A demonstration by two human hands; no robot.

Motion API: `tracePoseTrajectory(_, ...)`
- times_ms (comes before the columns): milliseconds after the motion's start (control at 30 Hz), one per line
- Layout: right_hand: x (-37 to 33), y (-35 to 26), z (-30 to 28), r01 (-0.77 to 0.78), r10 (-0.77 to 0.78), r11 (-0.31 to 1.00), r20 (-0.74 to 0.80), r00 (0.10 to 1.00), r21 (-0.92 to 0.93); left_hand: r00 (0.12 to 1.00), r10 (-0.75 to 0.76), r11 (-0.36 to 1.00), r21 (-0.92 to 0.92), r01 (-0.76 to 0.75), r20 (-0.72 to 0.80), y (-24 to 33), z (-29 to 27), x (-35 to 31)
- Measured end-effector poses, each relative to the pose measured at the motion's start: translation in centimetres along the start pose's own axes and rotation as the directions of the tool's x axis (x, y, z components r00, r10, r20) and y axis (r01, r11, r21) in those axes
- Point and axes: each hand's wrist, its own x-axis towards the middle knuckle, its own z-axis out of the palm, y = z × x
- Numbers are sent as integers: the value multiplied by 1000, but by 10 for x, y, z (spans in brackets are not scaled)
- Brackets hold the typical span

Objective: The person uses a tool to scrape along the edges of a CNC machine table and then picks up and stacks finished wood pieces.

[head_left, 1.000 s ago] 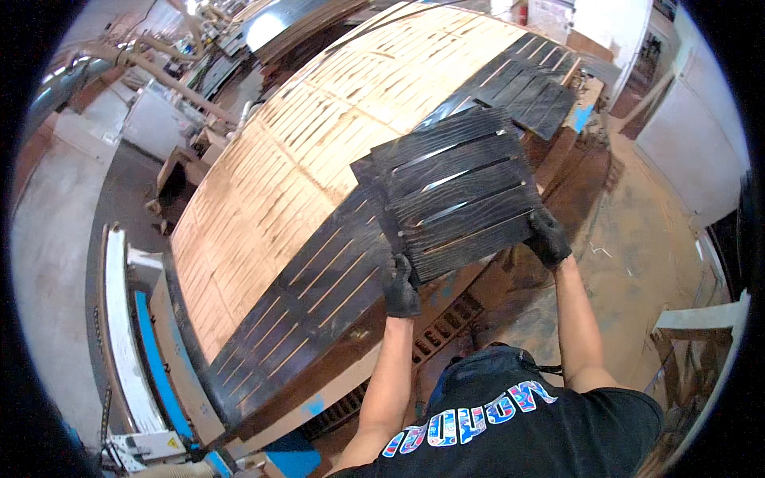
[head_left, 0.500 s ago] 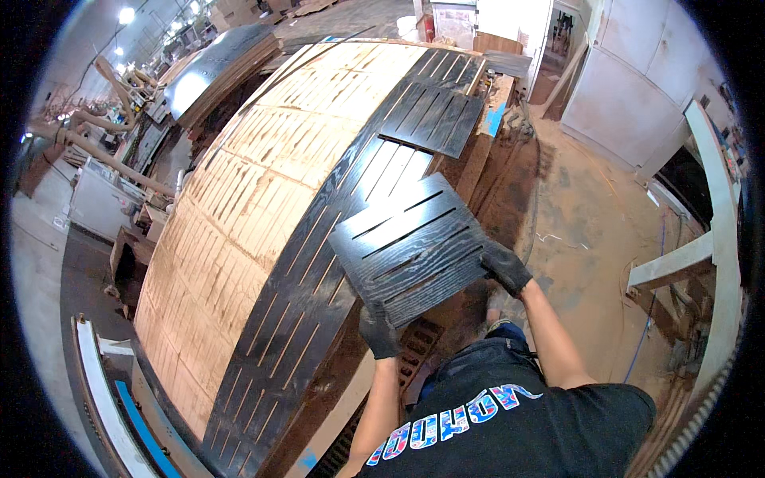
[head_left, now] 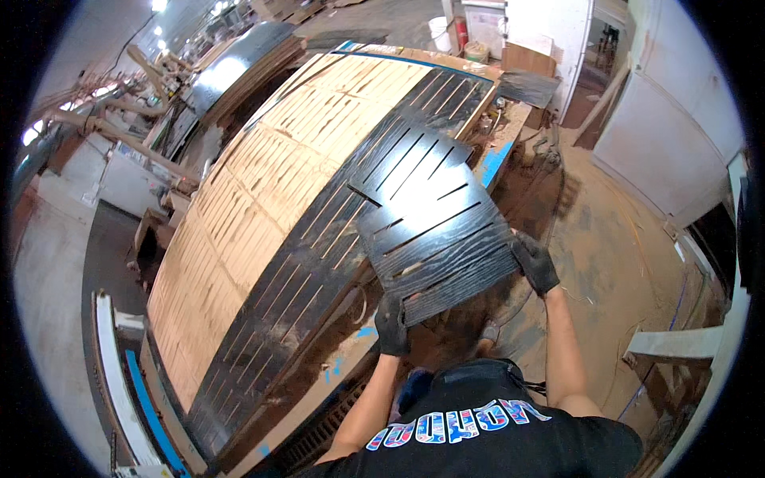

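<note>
A black wood-grain panel (head_left: pixel 458 259) with several long slots is held up in front of me, tilted, over the table's near right edge. My left hand (head_left: pixel 391 325), in a dark glove, grips its near left corner. Gloved as well, my right hand (head_left: pixel 534 261) is closed on its right edge. Beyond it, a second slotted black panel (head_left: pixel 398 151) lies on the dark strip of the table, partly hidden behind the held one. Whether the two panels touch, I cannot tell. Glare whitens part of both surfaces.
The large table (head_left: pixel 239 231) has a pale, grooved wooden top with a slotted black strip (head_left: pixel 275 307) along its right side. Stacked sheets (head_left: pixel 243 72) stand at the far left. White cabinets (head_left: pixel 669 135) and a pale frame beam (head_left: pixel 677 342) are on the right.
The view has shifted, and the table sits lower in it. Both hands still hold the panel, which now overlaps the second panel in view.
</note>
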Motion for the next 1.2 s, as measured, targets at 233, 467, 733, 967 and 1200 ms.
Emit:
tracePoseTrajectory(233, 85, 1, -32, 97, -99, 989, -9, 995, -109, 965, 172, 797, 548, -255, 200, -15, 34, 47)
tracePoseTrajectory(467, 167, -5, -7, 189, -162, 922, 106, 981, -338, 953, 289, 646, 716, -264, 91, -65, 10, 105)
tracePoseTrajectory(733, 272, -13, 8, 148, -31, 857, 237, 971, -494, 920, 360, 446, 895, -21, -158, -40, 73, 160)
tracePoseTrajectory(967, 341, 21, 14, 171, 35, 845, 370, 928, -508, 901, 379, 341, 937, 74, -209, -26, 108, 179)
tracePoseTrajectory(1200, 344, 9, 11, 207, 193, 793, 559, 806, -573, 920, -92, 171, 904, 392, -381, 3, 134, 175)
